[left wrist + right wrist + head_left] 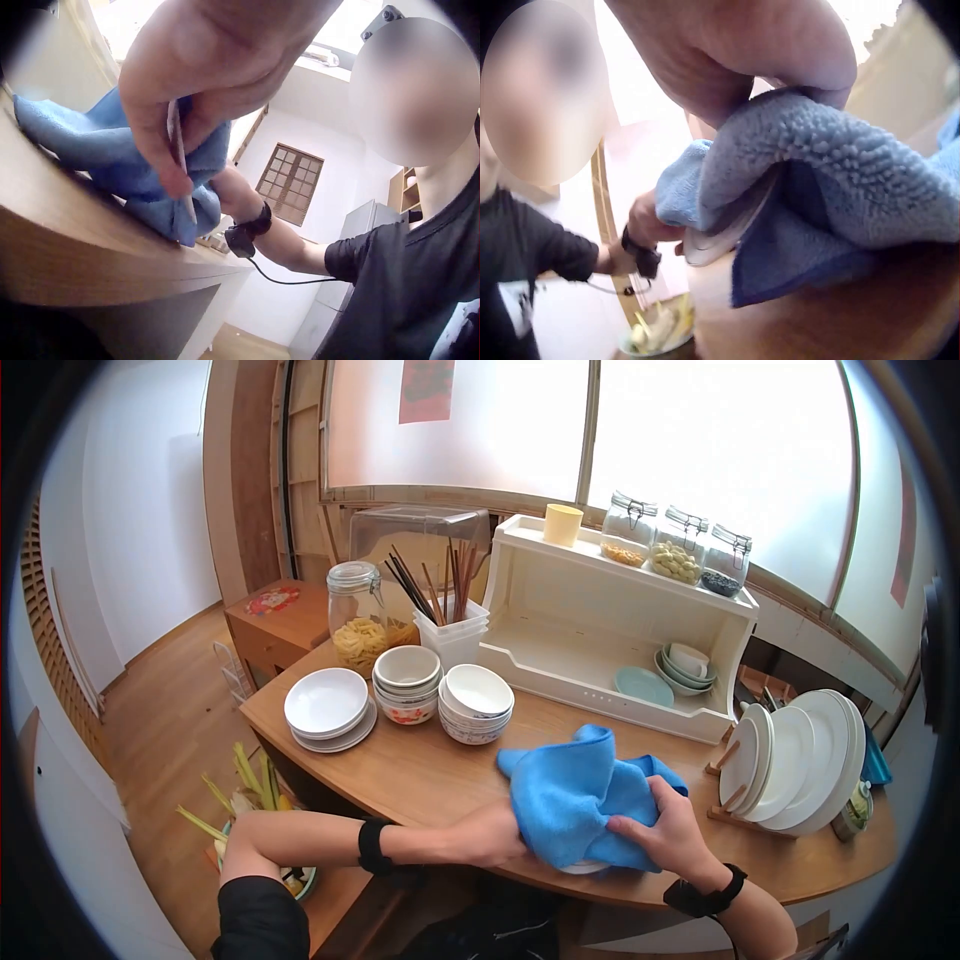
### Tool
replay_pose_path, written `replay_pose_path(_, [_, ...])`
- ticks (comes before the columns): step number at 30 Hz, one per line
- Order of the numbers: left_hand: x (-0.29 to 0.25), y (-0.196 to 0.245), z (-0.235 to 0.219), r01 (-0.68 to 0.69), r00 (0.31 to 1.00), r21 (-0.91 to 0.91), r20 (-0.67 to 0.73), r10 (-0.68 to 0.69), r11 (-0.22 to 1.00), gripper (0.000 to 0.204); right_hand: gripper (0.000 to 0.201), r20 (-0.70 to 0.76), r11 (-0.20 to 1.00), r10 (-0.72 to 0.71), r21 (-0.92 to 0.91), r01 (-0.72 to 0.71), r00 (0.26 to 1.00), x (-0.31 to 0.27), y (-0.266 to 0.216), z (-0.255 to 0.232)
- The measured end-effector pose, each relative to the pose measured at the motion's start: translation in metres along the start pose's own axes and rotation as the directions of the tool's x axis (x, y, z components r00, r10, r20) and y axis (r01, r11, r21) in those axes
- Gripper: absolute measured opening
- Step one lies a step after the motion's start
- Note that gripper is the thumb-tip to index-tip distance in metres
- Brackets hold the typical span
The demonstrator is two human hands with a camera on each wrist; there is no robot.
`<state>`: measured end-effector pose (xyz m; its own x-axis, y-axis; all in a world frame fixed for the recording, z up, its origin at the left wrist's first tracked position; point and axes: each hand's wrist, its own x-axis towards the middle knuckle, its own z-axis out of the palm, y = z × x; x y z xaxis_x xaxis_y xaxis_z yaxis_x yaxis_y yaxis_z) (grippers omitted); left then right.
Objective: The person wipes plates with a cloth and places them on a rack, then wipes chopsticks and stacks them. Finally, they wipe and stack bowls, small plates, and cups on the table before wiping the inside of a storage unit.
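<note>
A blue cloth [570, 795] lies bunched over a white plate [709, 249], close above the front edge of the table. Most of the plate is hidden under the cloth; a pale sliver of rim shows below it in the head view. My left hand [488, 834] pinches the plate's edge, with its thumb on one face and fingers behind, as the left wrist view shows. On the other side, my right hand [668, 835] grips the cloth, folded over the plate's rim. The cloth's loose corners hang beside the plate.
Stacked bowls [478, 705] and white plates [326, 702] stand on the left. Behind them are a pasta jar [357, 615] and a chopstick holder [450, 635]. A white shelf [560, 650] spans the back. Right of the hands, a wooden rack holds upright plates [800, 760].
</note>
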<state>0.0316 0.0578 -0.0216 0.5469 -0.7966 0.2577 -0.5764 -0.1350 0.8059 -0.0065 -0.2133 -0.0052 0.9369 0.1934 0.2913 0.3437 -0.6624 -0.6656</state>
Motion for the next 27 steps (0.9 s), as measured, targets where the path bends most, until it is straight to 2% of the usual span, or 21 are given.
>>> replay_pose_path(2, [0.006,0.003,0.006,-0.138,0.99,0.12,0.02,0.136,0.983,0.058,0.055,-0.092,0.978,-0.097,-0.192,0.078,0.991,0.002,-0.011,0.006])
replay_pose_path(3, [0.01,0.003,0.01,-0.144,0.989,0.143,0.036,0.141,0.979,0.058,0.055,-0.106,0.963,-0.18,-0.224,0.153,0.978,0.005,-0.014,0.008])
replay_pose_path(6, [0.019,-0.004,0.019,-0.145,0.989,0.161,0.009,0.145,0.976,0.059,0.056,-0.05,0.923,-0.27,-0.298,0.244,0.962,0.012,-0.023,0.005])
replay_pose_path(9, [0.018,-0.007,0.012,-0.105,0.991,0.046,-0.079,0.109,0.993,0.061,0.054,-0.091,0.969,-0.198,-0.171,0.18,0.976,0.017,-0.013,0.0])
replay_pose_path(11, [0.013,-0.009,0.008,-0.041,0.984,-0.153,-0.175,0.014,0.987,0.062,0.052,-0.083,0.999,-0.052,0.004,0.053,0.995,0.017,-0.008,-0.003])
replay_pose_path(12, [0.01,-0.011,0.013,-0.012,0.968,-0.314,-0.242,-0.067,0.949,0.061,0.051,-0.069,0.996,0.018,0.091,-0.011,0.997,0.017,-0.005,-0.004])
replay_pose_path(14, [0.006,-0.015,0.023,-0.022,0.906,-0.609,-0.348,-0.242,0.793,0.061,0.05,0.081,0.909,0.131,0.388,-0.152,0.988,0.015,0.007,0.0])
replay_pose_path(16, [0.003,-0.019,0.029,-0.026,0.899,-0.501,-0.39,-0.199,0.865,0.057,0.049,0.275,0.743,0.204,0.582,-0.331,0.94,0.01,0.009,0.006])
replay_pose_path(17, [0.002,-0.021,0.03,-0.028,0.896,-0.445,-0.409,-0.175,0.895,0.056,0.046,0.285,0.732,0.205,0.591,-0.34,0.936,0.008,0.011,0.011])
replay_pose_path(20, [0.012,-0.039,0.02,-0.021,0.974,-0.396,-0.217,-0.072,0.918,0.05,0.04,0.276,0.679,0.276,0.622,-0.39,0.921,0.003,0.021,0.015])
replay_pose_path(21, [0.013,-0.036,0.01,0.14,0.98,-0.37,-0.083,-0.183,0.919,0.049,0.04,0.226,0.774,0.229,0.547,-0.318,0.947,0.003,0.02,0.012])
replay_pose_path(22, [0.013,-0.031,-0.007,0.296,0.954,-0.322,0.046,-0.297,0.899,0.047,0.04,0.183,0.854,0.175,0.461,-0.242,0.967,0.002,0.018,0.006])
replay_pose_path(23, [0.014,-0.026,-0.019,0.44,0.897,-0.253,0.167,-0.409,0.861,0.046,0.039,0.147,0.917,0.115,0.365,-0.161,0.983,0.002,0.015,0.001])
replay_pose_path(26, [0.013,-0.011,-0.029,0.331,0.943,0.13,0.003,-0.334,0.935,0.043,0.037,0.051,0.991,-0.121,0.068,0.117,0.991,0.0,0.001,-0.006])
replay_pose_path(27, [0.011,-0.006,-0.026,0.314,0.95,0.067,-0.028,-0.313,0.947,0.04,0.037,-0.007,0.995,-0.103,0.006,0.103,0.995,0.0,-0.004,-0.006])
